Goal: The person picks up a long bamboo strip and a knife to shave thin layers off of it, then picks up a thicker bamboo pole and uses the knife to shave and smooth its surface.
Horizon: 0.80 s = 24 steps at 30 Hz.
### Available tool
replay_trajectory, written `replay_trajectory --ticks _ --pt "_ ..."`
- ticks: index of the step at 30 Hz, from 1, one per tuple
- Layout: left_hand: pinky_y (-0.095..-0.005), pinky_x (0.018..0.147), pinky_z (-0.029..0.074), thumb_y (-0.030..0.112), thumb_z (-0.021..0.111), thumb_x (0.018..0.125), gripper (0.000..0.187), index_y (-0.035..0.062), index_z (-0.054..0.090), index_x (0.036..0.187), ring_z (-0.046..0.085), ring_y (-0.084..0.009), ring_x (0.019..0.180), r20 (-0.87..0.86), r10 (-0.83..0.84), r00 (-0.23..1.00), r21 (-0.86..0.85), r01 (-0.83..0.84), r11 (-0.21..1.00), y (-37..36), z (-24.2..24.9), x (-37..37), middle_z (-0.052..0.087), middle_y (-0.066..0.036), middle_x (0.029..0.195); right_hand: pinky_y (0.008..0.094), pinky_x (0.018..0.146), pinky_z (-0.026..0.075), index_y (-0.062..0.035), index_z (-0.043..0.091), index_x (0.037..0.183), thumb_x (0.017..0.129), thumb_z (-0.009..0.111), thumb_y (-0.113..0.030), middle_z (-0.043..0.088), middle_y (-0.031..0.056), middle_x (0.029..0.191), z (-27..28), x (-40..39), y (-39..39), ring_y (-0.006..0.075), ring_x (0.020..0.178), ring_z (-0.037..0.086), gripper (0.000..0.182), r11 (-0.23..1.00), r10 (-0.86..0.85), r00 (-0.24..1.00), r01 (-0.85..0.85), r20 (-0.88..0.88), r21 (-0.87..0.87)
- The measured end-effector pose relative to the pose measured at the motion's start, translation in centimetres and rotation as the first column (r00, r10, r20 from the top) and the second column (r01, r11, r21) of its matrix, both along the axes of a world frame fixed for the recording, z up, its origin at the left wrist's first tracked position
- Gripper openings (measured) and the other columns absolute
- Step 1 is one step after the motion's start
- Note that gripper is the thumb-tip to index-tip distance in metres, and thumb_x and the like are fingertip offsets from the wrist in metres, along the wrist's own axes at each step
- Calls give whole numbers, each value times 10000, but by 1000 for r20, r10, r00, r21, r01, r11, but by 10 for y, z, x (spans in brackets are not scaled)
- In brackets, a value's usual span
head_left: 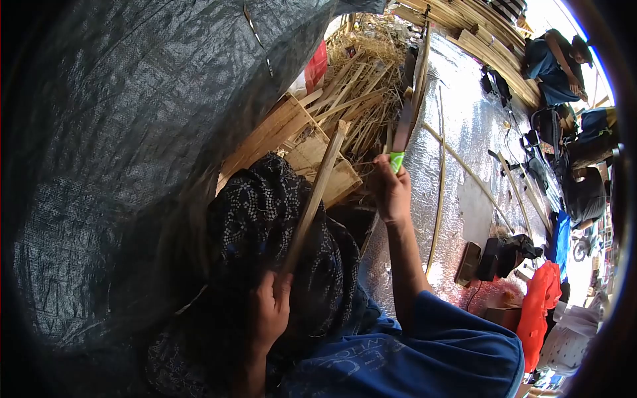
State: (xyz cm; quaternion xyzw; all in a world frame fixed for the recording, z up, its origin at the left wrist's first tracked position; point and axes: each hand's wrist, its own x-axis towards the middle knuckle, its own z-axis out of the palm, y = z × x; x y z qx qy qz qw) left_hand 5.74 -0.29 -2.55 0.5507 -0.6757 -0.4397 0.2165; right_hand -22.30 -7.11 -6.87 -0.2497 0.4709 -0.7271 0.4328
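Observation:
My left hand (271, 310) is closed round the lower end of a long, narrow strip of bamboo or wood (318, 182), which tilts up and away over a dark patterned cloth (265, 202) on my lap. To the right and farther out, my right hand (394, 191) grips a knife (403, 126) by its bright green handle. The blade points away from me, apart from the strip. Just beyond both hands lie a wooden board (272, 136) and a heap of split strips and shavings (361, 86).
A dark tarp (133, 132) hangs along the left. Shiny foil sheeting (458, 172) covers the floor at right, with long thin poles and a dark box (468, 262) on it. A red bag (539, 312) is at lower right. Other people (561, 63) sit at far right.

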Motion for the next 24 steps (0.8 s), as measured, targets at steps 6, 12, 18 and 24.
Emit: replay_trajectory --ticks 6,12,18,24 --pt "-311 397 316 279 513 942 322 -10 522 800 470 -135 413 -47 16 999 27 -14 1000 5 -6 0 473 -96 496 262 501 391 6 568 1105 926 543 -275 556 69 649 -3 -41 -6 122 534 497 334 946 -140 517 322 -844 41" --pt "-267 427 300 267 487 957 323 14 484 757 376 -79 453 -43 17 999 62 -14 998 0 4 -3 407 -18 512 305 548 377 14 510 938 968 444 -335 456 72 616 25 -4 -5 130 589 436 357 965 4 714 180 -700 190" --pt "-307 408 309 266 486 956 323 22 467 744 456 -148 413 15 -17 1000 -85 18 996 -1 21 -14 431 -74 494 256 494 305 -21 452 785 968 466 -298 405 5 588 31 4 -12 72 567 347 332 983 159 661 -41 -733 177" --pt "-397 456 460 219 490 945 221 37 471 821 620 -327 571 201 30 979 -296 32 955 -56 38 -38 572 -155 574 203 455 277 -44 511 798 964 480 -297 405 -51 588 64 7 -41 31 514 362 304 989 141 825 -93 -546 115"
